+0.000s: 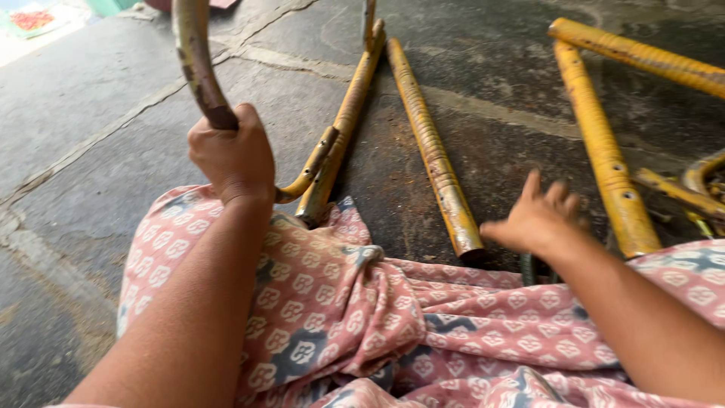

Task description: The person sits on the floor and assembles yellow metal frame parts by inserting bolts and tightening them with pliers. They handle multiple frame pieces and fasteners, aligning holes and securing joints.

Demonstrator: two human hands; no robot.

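Note:
My left hand point(232, 155) is closed around a curved, rusty yellow metal tube point(195, 60) that bends up and out of the top of the view. Its lower end hooks out from behind my hand toward a straight yellow tube point(343, 121) lying on the ground. My right hand point(538, 217) hovers with fingers spread and holds nothing, between two straight yellow pipes: one ribbed pipe point(434, 151) to its left and a thicker pipe point(604, 151) with holes to its right. A pink patterned cloth point(362, 317) covers my lap.
The ground is dark, cracked stone point(91, 113) with rust stains. Another yellow pipe point(642, 57) lies slanted at the top right. Bent yellow metal pieces point(691, 193) sit at the right edge. A colourful item point(30, 19) shows at the top left corner.

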